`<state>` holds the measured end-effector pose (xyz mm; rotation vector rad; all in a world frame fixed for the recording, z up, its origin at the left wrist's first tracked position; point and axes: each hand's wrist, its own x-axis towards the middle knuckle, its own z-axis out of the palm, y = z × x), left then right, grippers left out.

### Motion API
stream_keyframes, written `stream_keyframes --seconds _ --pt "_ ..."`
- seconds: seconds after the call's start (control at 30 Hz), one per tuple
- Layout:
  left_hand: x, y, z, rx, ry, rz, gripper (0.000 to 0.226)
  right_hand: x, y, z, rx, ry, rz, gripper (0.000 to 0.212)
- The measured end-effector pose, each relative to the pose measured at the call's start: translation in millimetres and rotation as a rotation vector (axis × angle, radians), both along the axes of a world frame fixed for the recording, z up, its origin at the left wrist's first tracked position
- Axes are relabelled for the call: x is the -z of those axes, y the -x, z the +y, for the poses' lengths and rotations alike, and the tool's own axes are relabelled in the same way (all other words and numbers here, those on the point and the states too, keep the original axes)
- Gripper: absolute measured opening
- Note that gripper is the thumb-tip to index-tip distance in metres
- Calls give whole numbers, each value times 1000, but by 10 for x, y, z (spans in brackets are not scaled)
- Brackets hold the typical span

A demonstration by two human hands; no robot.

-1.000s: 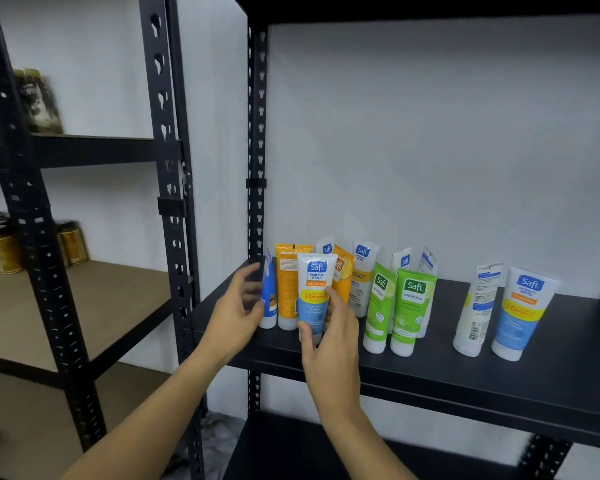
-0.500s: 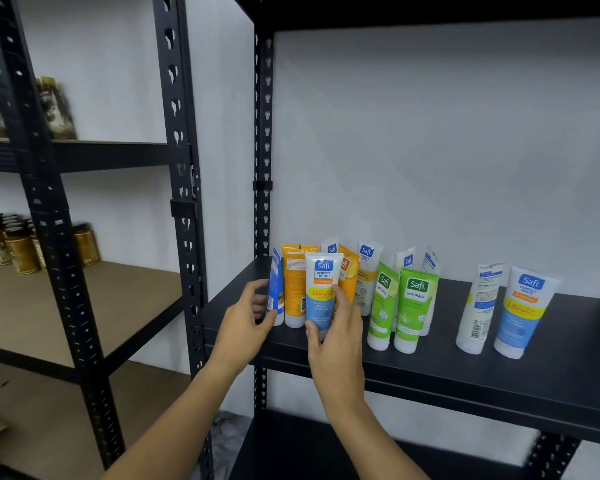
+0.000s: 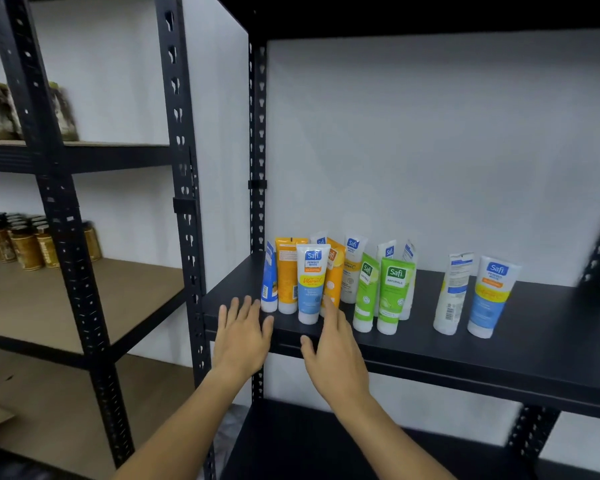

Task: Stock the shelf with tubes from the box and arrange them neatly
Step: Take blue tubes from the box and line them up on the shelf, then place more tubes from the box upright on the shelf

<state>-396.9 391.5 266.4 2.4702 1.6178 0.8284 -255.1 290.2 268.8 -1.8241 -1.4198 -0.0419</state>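
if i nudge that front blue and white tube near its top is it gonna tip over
Probably, yes. The blue and white tube stands tall on a narrow cap, so a push high up would likely topple it. It would probably fall against the orange tubes close behind rather than lie flat. Its body looks like soft plastic, so it may flex a little under a finger.

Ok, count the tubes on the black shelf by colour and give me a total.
Orange tubes: 2
Green tubes: 2
Blue tubes: 3
Mostly white tubes: 5, three partly hidden behind others
Total: 12
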Motion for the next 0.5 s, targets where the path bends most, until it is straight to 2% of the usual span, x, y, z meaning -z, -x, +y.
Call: stream_keyframes --seconds 0.1,0.23,0.33,0.5 --pt "40 39 -72 4 -12 105 60 73 -48 -120 23 170 -225 78" --pt "142 104 -207 7 -30 179 69 177 -88 -304 21 218 -438 79" --pt "267 131 -353 14 -66 182 82 220 -145 -467 -14 251 -483 78" --pt "501 97 -687 90 -38 82 72 390 -216 -798 -71 296 -495 75"
